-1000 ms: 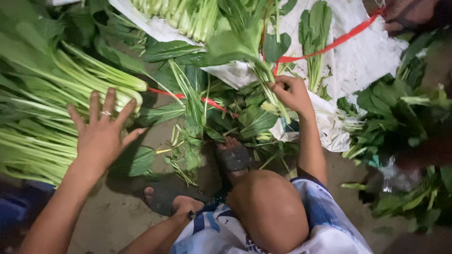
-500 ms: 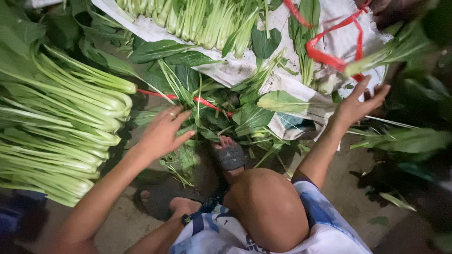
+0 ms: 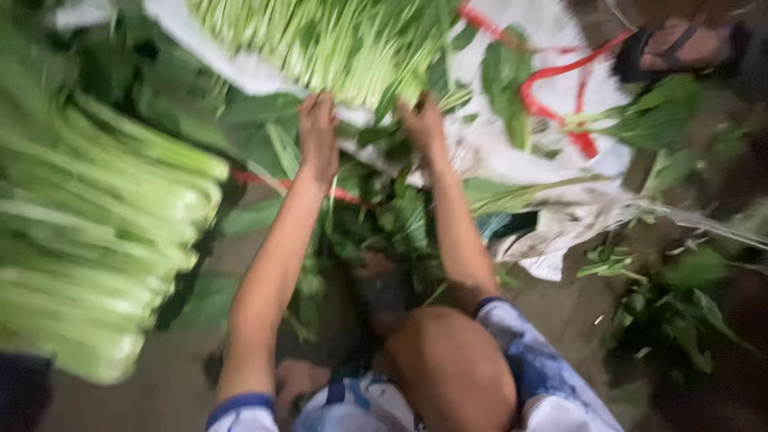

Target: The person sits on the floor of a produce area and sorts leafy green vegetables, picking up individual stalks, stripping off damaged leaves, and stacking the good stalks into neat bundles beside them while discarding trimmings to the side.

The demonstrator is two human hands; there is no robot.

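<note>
The view is blurred by motion. Both my arms reach forward to a pile of pale green stalked vegetables (image 3: 344, 40) lying on a white sheet (image 3: 552, 152). My left hand (image 3: 318, 132) rests at the near ends of the stalks, fingers together. Just right of it, my right hand (image 3: 424, 124) touches the same edge of the pile. Blur hides whether either hand grips any stalks. Dark leafy greens (image 3: 392, 216) lie between my forearms.
A big stack of light green stalks (image 3: 96, 232) fills the left side. Red straps (image 3: 560, 88) cross the white sheet. Another person's sandalled foot (image 3: 680, 44) is at top right. Loose leaves (image 3: 672, 304) litter the ground on the right. My bent knee (image 3: 448, 368) is near.
Both hands have come together and moved forward to the pile on the white sheet; before, the left was over the leaves and the right was out to the right.
</note>
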